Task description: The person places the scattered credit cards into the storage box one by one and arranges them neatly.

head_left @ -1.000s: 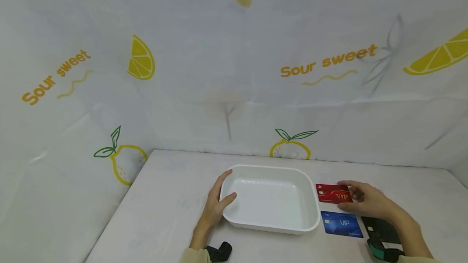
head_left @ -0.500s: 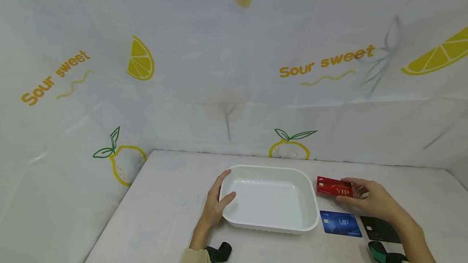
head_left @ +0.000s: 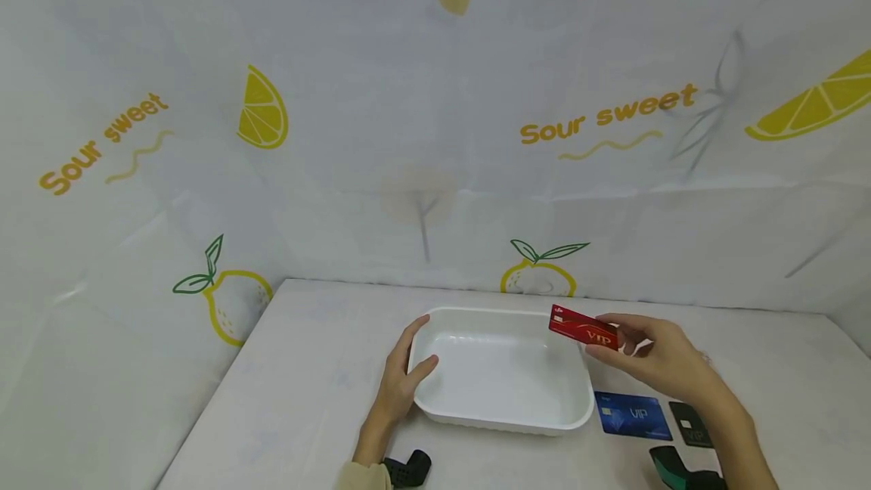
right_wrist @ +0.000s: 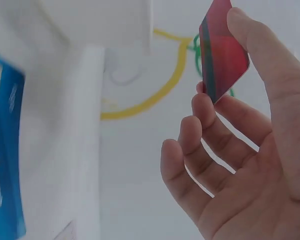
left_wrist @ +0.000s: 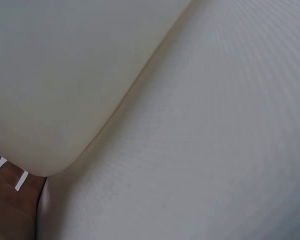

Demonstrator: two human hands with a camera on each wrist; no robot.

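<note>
right hand [head_left: 653, 358]: pinches red card [head_left: 584, 328], lifted over tray's right rim
left hand [head_left: 403, 376]: fingers curled over left rim of white tray [head_left: 517, 428]
table [head_left: 306, 369]: blue card [head_left: 633, 415], black card [head_left: 690, 424] lying right of tray

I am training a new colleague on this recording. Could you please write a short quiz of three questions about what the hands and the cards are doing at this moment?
1. True or false: the red card lies flat on the table.
2. Which hand grips the white tray? A) left hand B) right hand C) neither
3. Fill in: beside the tray, a blue card and a ____ card lie on the table.

Key:
1. False. The right hand pinches it in the air, over the tray's right rim.
2. A. The left hand holds the tray's left end.
3. black
</note>
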